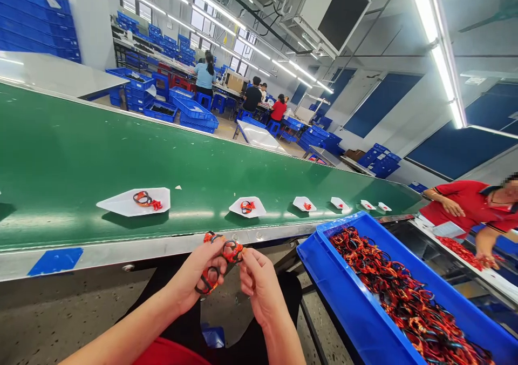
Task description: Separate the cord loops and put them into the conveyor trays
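My left hand is closed around several red-orange and black ring-shaped pieces, held above my lap at the near edge of the belt. The fingertips of my right hand pinch the right end of one of these pieces. On the green conveyor belt ahead lies a white paper tray with a black-and-orange ring and small red bits in it. A second white tray, just beyond my hands, bears a similar ring and red bits. What exactly the pieces are I cannot make out.
At my right a blue crate holds a heap of the same red, orange and black pieces. Smaller white trays follow along the belt. A co-worker in a red shirt reaches into red pieces. The belt's metal edge runs before me.
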Motion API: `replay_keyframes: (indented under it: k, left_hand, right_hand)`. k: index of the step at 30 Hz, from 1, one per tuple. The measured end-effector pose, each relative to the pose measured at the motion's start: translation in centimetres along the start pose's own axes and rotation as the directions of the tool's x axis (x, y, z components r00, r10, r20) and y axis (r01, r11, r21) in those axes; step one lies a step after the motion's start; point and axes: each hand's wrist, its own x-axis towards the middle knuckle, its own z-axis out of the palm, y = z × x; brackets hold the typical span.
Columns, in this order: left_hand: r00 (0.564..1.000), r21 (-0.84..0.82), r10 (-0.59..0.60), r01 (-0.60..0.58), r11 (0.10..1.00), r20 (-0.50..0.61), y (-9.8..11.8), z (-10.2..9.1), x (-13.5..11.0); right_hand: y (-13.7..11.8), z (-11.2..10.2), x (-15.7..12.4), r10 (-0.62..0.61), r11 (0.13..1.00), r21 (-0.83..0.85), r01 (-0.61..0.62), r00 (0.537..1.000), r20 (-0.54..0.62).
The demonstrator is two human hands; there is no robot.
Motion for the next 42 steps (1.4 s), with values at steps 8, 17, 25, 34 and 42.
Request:
replay_keyframes:
  k: [8, 17, 25, 34, 42]
  left_hand:
    - [1.0, 0.031, 0.024, -0.024, 0.999, -0.003, -0.5, -0.4, 0.3]
    - [0.997, -0.098, -0.068, 0.065, 0.993, -0.024, -0.5, -0.1, 0.5]
    - [0.998, -0.074, -0.059, 0.058, 0.996, -0.022, -0.5, 0.0, 0.4]
    - [0.998, -0.06, -0.067, 0.066, 0.996, -0.011, -0.7, 0.0, 0.3]
    - [0.996, -0.046, -0.083, 0.082, 0.996, -0.019, -0.6, 0.2, 0.3]
  right_hand:
    - [0.1, 0.0, -0.1, 0.01, 0.991, 0.131, -0.005, 0.999, -0.036]
    - [-0.4, 0.6, -1.3, -0.011, 0.989, 0.145, 0.007, 1.0, 0.027]
    - [-0.1, 0.5, -1.5, -0.032, 0.987, 0.156, 0.024, 0.998, 0.048]
    - [-0.1, -0.2, -1.2, 0.075, 0.914, 0.391, -0.106, 0.993, 0.094]
    - [-0.2, -0.4, -1.2, 0.132, 0.832, 0.521, -0.191, 0.98, 0.15]
